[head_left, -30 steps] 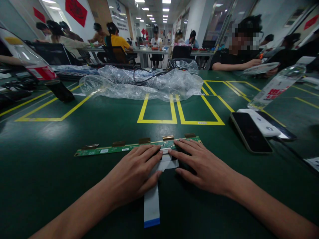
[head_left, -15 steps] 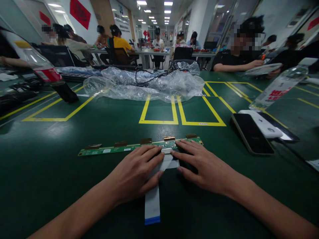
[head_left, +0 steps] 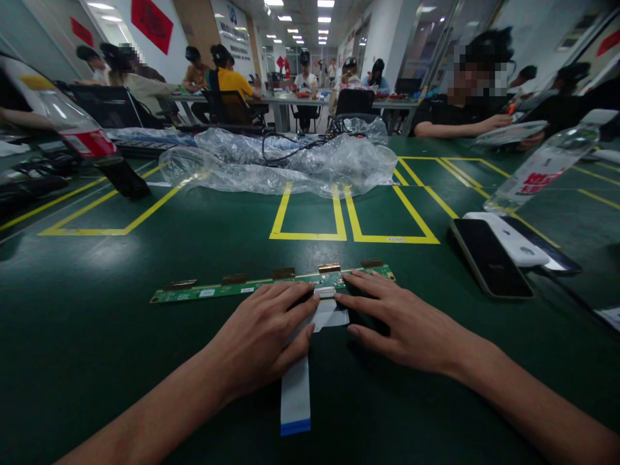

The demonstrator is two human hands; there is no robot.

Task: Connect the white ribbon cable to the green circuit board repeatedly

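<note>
A long, narrow green circuit board (head_left: 227, 290) lies flat on the table, with several brown-gold flexible tabs along its far edge. At a white connector (head_left: 325, 292) on its near edge, a white flat ribbon cable (head_left: 295, 394) meets the board. The cable folds beneath my left hand and runs toward me to a blue end. My left hand (head_left: 271, 329) lies over cable and board with fingers stretched out, fingertips left of the connector. My right hand (head_left: 402, 316) spreads its fingers, the tips touching the board right of the connector; its thumb is near the cable fold.
Crumpled clear plastic wrap (head_left: 290, 161) with black cables lies across the far side. A cola bottle (head_left: 97, 145) stands at left. On the right are a phone (head_left: 491, 258), a white device (head_left: 508, 240) and a clear bottle (head_left: 547, 161). A co-worker (head_left: 465, 97) sits at far right.
My right hand has shifted very slightly right, with its thumb now a little off the cable fold. My left thumb has drawn back slightly. Board and cable stay put.
</note>
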